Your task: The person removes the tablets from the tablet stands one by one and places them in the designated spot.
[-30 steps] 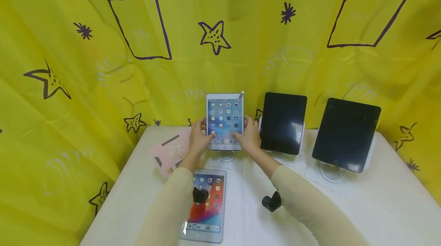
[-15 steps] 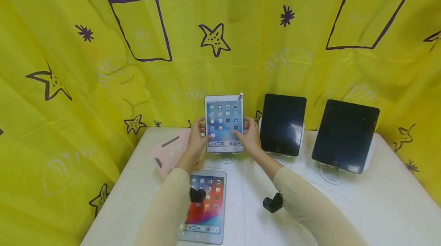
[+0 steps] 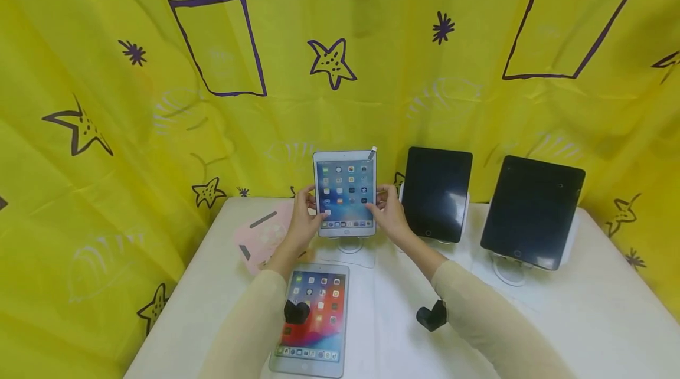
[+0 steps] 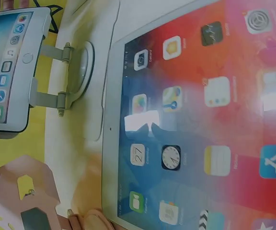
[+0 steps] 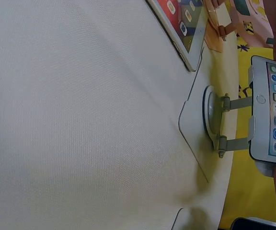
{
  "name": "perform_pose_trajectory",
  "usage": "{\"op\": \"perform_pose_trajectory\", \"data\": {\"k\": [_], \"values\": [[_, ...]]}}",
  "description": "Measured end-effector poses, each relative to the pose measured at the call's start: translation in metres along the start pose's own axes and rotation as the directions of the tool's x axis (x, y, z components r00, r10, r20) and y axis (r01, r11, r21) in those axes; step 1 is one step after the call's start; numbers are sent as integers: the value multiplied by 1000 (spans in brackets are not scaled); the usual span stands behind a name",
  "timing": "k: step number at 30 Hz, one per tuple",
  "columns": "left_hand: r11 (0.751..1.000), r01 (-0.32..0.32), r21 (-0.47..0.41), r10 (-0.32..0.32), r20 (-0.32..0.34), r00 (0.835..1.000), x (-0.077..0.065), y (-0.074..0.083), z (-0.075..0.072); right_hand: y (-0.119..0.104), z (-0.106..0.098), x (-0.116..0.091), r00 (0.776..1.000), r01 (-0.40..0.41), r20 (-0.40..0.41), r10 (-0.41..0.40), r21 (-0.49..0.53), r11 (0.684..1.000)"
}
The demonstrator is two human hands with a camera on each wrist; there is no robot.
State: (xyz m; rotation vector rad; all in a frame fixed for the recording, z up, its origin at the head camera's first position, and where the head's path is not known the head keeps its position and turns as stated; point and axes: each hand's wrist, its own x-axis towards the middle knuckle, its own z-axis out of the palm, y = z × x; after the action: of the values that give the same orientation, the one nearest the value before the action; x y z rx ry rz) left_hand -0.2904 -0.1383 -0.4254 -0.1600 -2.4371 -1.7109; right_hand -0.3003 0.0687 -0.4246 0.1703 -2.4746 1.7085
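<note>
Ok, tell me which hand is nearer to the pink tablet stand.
The left. The left hand grips the propped white tablet by its left edge, close to the pink tablet stand; the right hand grips the opposite edge, farther from the stand.

PASS: bare desk (image 3: 385, 323) right of flat iPad (image 3: 321, 337) | CENTRE: upright iPad (image 3: 345, 190) flanked by left hand (image 3: 305, 218), right hand (image 3: 391, 215) | LEFT: pink case (image 3: 265, 237) | RIGHT: black-screened tablet (image 3: 438, 193) | BACK: yellow curtain (image 3: 393, 107)

The white surface (image 3: 390, 332) carries a lit iPad (image 3: 321, 335) lying flat, a pink tablet case (image 3: 260, 238) and three tablet stands (image 5: 215, 115).
</note>
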Motion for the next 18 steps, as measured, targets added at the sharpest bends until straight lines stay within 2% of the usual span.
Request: {"op": "perform_pose_trajectory", "data": {"k": [3,7,14,18], "values": [[1000,-2,26,1,12,1000,-1,-1,0,1,-2,0,1000,-4,27,4,22,1000],[999,-11,32,12,-15,1000,-3,-1,2,1,-7,-1,999,-12,52,10,48,999],[1000,-4,-26,1,-114,993,-4,-2,4,-4,-7,-6,999,-21,43,18,62,998],[996,-15,-90,3,-128,992,-4,2,1,-10,-10,-8,999,-3,33,1,68,998]]}}
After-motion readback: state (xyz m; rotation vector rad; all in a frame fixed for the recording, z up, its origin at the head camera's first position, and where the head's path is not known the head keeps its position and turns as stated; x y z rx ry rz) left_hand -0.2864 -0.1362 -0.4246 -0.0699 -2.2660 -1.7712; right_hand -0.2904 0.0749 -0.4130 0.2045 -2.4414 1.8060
